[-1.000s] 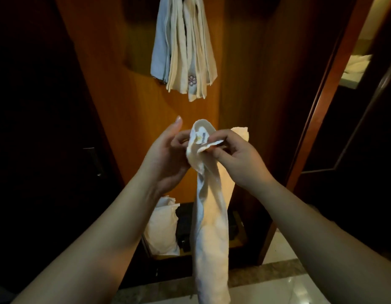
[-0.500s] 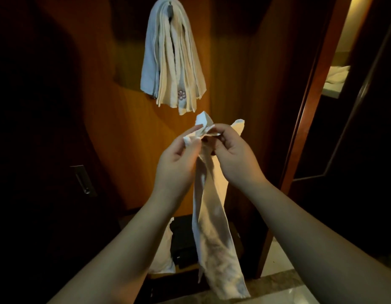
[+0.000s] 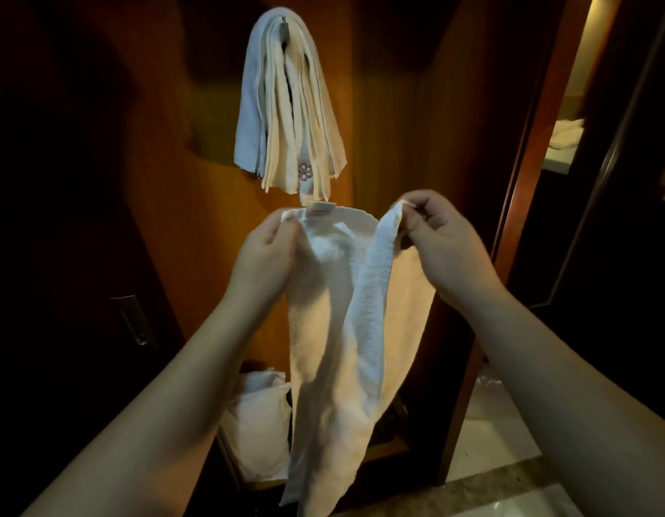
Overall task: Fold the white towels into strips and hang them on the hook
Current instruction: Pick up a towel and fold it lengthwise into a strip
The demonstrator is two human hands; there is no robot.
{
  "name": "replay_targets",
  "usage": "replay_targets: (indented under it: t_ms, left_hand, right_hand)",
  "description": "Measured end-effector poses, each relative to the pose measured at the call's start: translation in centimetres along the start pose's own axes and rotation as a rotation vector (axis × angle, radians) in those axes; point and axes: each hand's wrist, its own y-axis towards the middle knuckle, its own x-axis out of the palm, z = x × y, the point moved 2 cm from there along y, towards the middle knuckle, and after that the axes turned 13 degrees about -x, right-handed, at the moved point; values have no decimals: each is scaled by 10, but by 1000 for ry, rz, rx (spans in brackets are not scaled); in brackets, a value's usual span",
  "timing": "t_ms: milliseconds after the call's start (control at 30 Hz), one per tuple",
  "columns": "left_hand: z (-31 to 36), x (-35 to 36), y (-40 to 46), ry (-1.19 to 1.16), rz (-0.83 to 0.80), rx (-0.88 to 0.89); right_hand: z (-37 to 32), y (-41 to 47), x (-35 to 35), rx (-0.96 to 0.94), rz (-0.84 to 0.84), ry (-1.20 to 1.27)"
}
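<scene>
A white towel [image 3: 338,348] hangs in front of me, spread open at its top edge. My left hand [image 3: 265,255] pinches its left top corner and my right hand [image 3: 441,240] pinches its right top corner, the two held apart. A small tag [image 3: 320,208] shows on the top edge between them. Above, several folded towel strips [image 3: 286,106] hang from a metal hook [image 3: 283,29] on the wooden wall, one with a pink flower emblem [image 3: 305,172].
More white towels [image 3: 258,416] lie in a low basket or shelf below the wall. A dark door with a metal handle [image 3: 135,322] stands at the left. A wooden door frame [image 3: 525,181] rises at the right, with pale floor tiles [image 3: 495,442] below it.
My hands were close together at the bunched top of the towel; now they have moved apart and the towel's top edge is spread open. The view has tilted up to show the hook.
</scene>
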Motion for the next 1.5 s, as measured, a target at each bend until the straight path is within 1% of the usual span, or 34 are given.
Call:
replay_targets:
  t_ms: [67, 133, 233, 333, 400, 500, 567, 600, 667, 733, 833, 900, 1033, 1100, 1167, 1300, 1500]
  left_hand:
    - [5, -3, -3, 188, -58, 118]
    - [6, -5, -5, 356, -121, 230]
    - [1, -6, -5, 571, -191, 297]
    - [-3, 0, -5, 675, -241, 330]
    - [-7, 1, -5, 694, -282, 341]
    - [-13, -4, -6, 670, -292, 306]
    - [-13, -6, -6, 635, -288, 288]
    - [-13, -7, -6, 604, -279, 279]
    - [-12, -9, -6, 518, -239, 249]
    - [-10, -10, -5, 432, -187, 209]
    - [-5, -11, -4, 355, -136, 144]
    - [-5, -13, -4, 341, -164, 121]
    - [-5, -18, -6, 357, -242, 146]
    - [-4, -20, -6, 394, -252, 168]
    - [-4, -23, -6, 389, -239, 159]
    - [-8, -27, -5, 296, -150, 72]
    - [-12, -29, 0, 243, -125, -87]
  right_hand:
    - [-4, 11, -4, 7, -17, 83]
    - [-4, 21, -6, 23, -48, 103]
    - [-2, 33, -2, 56, -136, 94]
    - [1, 36, 9, 67, -332, 50]
    - [2, 36, 14, 64, -415, 8]
    - [2, 40, 7, 62, -381, -30]
    - [0, 41, 3, 4, -418, -150]
    - [-2, 40, 4, -19, -459, -164]
    - [-3, 33, 13, -36, -531, -83]
    - [-2, 24, 23, -21, -567, 1]
    - [1, 16, 36, -74, -544, 10]
    - [2, 17, 38, -99, -510, -20]
    - [3, 24, 40, -4, -510, 78]
    - [3, 24, 45, 37, -541, 115]
    - [4, 22, 49, 37, -534, 134]
    - [5, 16, 53, -22, -469, 122]
    - [7, 11, 61, 33, -519, 96]
